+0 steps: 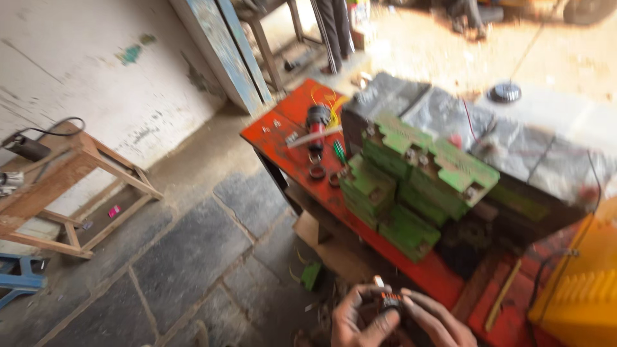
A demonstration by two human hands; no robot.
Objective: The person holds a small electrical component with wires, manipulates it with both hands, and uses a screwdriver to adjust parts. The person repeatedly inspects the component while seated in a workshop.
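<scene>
Two hands meet at the bottom edge: the left hand (357,321) and right hand (429,321) both pinch a small dark part with an orange band (388,299) between their fingers (411,303), just before the red tabletop (283,138) carrying stacked green blocks (411,186).

Small dark part with orange marking and a pale tip (387,297), held low at the frame's bottom edge, pale tip pointing up, blurred.
</scene>
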